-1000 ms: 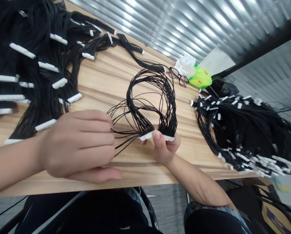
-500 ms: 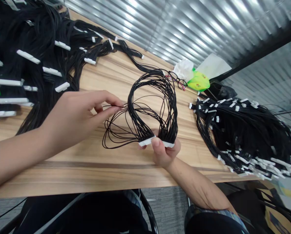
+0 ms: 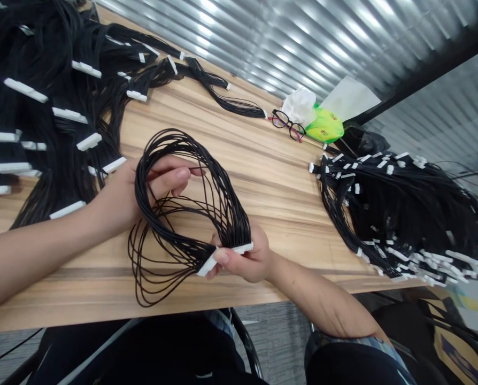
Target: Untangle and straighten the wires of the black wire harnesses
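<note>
Head cam on my end: right hand (image 3: pixel 251 262) has two white connectors (image 3: pixel 207 263) pinched together, thumb pressed on top, other fingers tucked underneath. They're the ends of one wire harness (image 3: pixel 239 219), black strands bent round into an open loop that stands up and away from the hand. The connectors sit at an angle to each other, making a shallow V at the thumb. Harness is over the wooden table (image 3: pixel 279 192), close to the front edge; I can't tell if the low strands touch the wood. Left hand (image 3: pixel 164 184) is at the loop's left side, thick bundle crossing in front of it, thumb and fingers showing inside the ring. Those fingers are bent, thumb lying near the index; I can't tell if they grip a strand. A looser set of strands (image 3: pixel 143 291) bows out low left from the left connector, clear of the main ring. Left side I've got a big harness pile (image 3: pixel 62 85), white connectors scattered through it; right side a second pile (image 3: pixel 403 208), connectors bunched at its near end. One slim harness (image 3: pixel 231 104) lies at the back, tip just beside the glasses (image 3: pixel 290 124). Past those: crumpled white tissue (image 3: pixel 299 106), green packet (image 3: pixel 324 126), white sheet (image 3: pixel 351 97).
</note>
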{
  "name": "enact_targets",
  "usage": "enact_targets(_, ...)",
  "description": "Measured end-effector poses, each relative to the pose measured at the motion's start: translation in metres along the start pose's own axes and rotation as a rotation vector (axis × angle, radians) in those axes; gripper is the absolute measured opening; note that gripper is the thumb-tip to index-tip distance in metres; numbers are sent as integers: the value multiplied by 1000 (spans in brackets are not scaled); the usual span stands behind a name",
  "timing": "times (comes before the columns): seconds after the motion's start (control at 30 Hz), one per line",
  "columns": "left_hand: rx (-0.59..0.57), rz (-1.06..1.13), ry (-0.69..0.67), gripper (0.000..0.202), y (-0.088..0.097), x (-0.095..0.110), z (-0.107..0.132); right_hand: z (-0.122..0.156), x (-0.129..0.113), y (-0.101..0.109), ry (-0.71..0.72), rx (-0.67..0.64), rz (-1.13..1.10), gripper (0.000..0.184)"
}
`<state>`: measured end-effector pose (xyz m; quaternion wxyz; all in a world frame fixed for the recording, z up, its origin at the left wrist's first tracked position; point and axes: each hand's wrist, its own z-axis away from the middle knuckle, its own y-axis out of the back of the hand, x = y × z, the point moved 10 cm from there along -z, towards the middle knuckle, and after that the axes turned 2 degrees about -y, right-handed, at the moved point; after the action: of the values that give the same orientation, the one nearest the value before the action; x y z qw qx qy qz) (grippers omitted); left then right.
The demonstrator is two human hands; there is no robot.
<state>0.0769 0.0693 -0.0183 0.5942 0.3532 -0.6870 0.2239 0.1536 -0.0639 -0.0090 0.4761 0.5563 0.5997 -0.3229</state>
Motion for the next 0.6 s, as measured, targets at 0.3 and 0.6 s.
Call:
enact_targets(0.3, -88, 28, 40, 45, -6, -7, 0, 1, 8, -1, -58, -43, 51, 44)
enact_targets(0.6, -203, -95, -169, 30, -10, 10, -1, 0, 14, -4, -147, -50, -118, 42)
